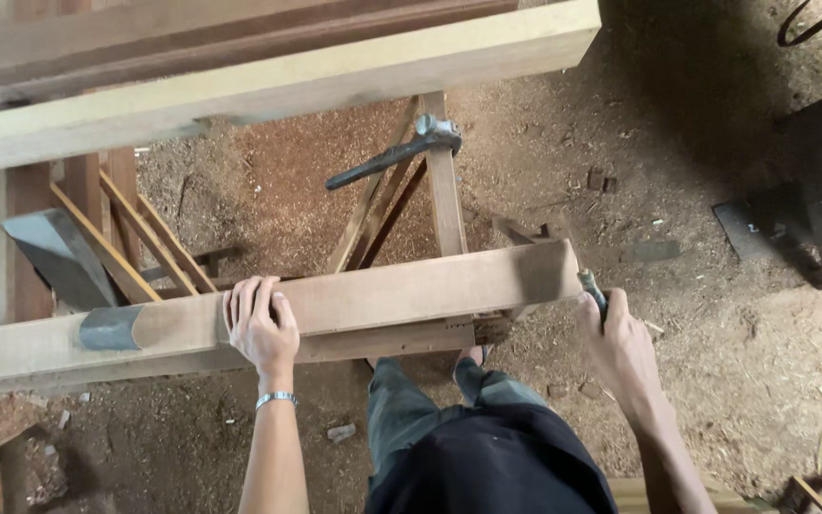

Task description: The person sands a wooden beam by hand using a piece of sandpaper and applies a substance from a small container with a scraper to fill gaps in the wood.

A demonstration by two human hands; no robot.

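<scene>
The left hand (259,326) lies flat with fingers spread on top of the long wooden beam (382,300). The right hand (618,345) is curled tight around a small tool (592,289) at the beam's end. Past the beam, a hammer (397,153) rests on a wooden stand (444,205).

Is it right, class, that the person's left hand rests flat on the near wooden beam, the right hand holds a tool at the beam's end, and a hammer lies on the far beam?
Not quite. In the head view the hammer rests on the trestle leg between the beams, not on the far beam. The left hand does rest on the near beam, and the right hand holds a tool at its end.
</scene>
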